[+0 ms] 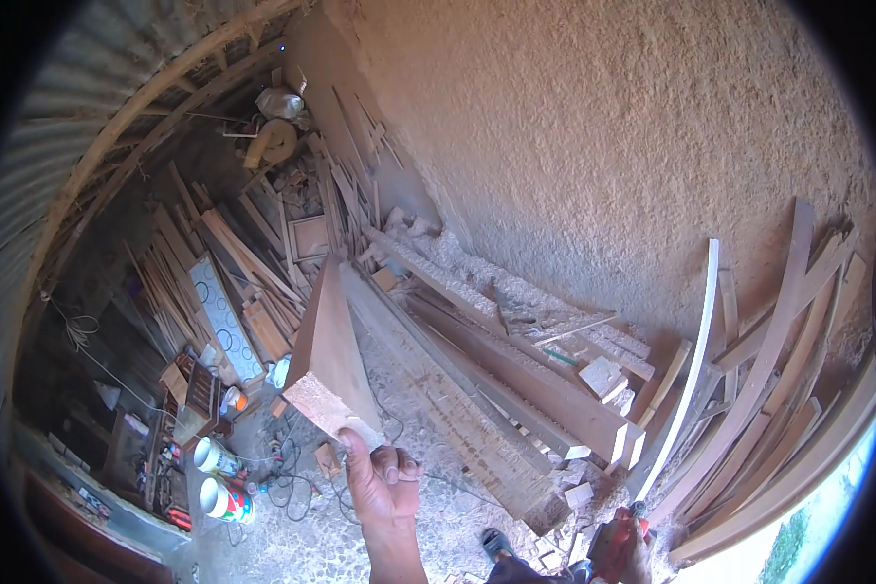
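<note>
My left hand point(387, 479) is closed on the near end of a long wooden plank point(333, 336), palm up, with the thumb pressed at its lower edge. The plank slants up and away from me, its pale sawn end point(326, 404) facing me. Low at the right, my right hand point(640, 560) is wrapped round a red power tool point(613, 547). Only part of that hand and tool shows at the lower edge, and the tool's exact kind cannot be made out.
Thick timber beams point(516, 375) and a rough board point(457, 419) lie to the right, dusted with shavings. Long boards point(784, 321) lean at the far right. Two paint buckets point(226, 498) and tangled cables point(292, 482) sit on the floor at left. My sandalled foot point(497, 543) shows below.
</note>
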{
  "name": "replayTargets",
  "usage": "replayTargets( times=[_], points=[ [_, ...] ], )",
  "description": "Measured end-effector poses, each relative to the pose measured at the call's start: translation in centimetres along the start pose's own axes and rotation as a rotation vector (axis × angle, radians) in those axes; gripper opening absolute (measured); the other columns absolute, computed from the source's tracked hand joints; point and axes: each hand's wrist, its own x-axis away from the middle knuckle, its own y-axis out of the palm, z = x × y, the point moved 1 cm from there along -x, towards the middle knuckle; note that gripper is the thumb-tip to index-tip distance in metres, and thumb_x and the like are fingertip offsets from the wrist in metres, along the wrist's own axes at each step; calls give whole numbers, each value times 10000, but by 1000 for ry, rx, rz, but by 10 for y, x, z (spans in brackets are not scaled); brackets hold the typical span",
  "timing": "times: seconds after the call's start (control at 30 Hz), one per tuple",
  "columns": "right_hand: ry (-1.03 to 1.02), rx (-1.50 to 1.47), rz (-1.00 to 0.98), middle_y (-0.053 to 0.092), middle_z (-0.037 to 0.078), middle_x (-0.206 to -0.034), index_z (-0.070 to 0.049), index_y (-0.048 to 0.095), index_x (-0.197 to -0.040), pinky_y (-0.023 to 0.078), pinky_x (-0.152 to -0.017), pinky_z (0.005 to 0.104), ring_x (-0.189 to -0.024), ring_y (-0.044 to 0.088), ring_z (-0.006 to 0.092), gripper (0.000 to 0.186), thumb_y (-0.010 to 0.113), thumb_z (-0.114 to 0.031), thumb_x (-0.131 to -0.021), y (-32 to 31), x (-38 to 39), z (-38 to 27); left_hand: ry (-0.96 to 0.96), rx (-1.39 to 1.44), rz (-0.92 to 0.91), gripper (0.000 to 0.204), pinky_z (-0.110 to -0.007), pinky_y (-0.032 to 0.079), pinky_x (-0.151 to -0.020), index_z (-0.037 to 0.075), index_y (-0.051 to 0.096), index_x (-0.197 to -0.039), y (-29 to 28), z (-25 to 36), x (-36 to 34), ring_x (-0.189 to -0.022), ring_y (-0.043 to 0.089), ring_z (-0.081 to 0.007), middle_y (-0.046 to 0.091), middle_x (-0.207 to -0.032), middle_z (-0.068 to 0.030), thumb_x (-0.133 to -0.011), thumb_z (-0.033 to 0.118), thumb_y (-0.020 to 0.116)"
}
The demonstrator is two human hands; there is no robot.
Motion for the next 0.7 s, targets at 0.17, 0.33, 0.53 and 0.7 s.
replayTargets(
  times=[0.17, 0.33, 0.53, 0.7],
  points=[
    [-240, 65, 183, 511, -36, -673, -209, 593, -846, 391, -452, 312, -553, 476, 131, 377, 572, -580, -912, -20, -3, 9, 12, 36, -110, 548, -332, 565, -499, 71, 588, -1157, 3, -3, -3, -439, 519, -101, 430, -474, 39, -881, 538, 670],
    [-402, 431, 359, 654, 59, -891, -169, 652, -1030, 522, -595, 376, -730, 613, 230, 381, 544, -528, -959, 16, 15, 3, -1, 31, -143, 422, -327, 525, -486, 124, 625, -974, 16, -12, -6, -431, 514, -114, 439, -482, 45, -900, 538, 644],
    [-375, 595, 381, 644, 130, -770, -73, 643, -986, 522, -495, 389, -580, 615, 249, 534, 508, -589, -946, 17, 21, -8, 19, 122, -155, 339, -303, 586, -506, 104, 649, -895, 24, -12, -4, -446, 549, -75, 517, -513, 32, -952, 438, 630],
    [-529, 798, 657, 666, 146, -815, -45, 656, -1056, 564, -550, 381, -671, 666, 256, 507, 487, -516, -974, -17, 17, -22, 7, 73, -123, 416, -318, 568, -493, 102, 647, -1000, 23, -17, -6, -437, 532, -93, 457, -482, 46, -906, 508, 654]
  ],
)
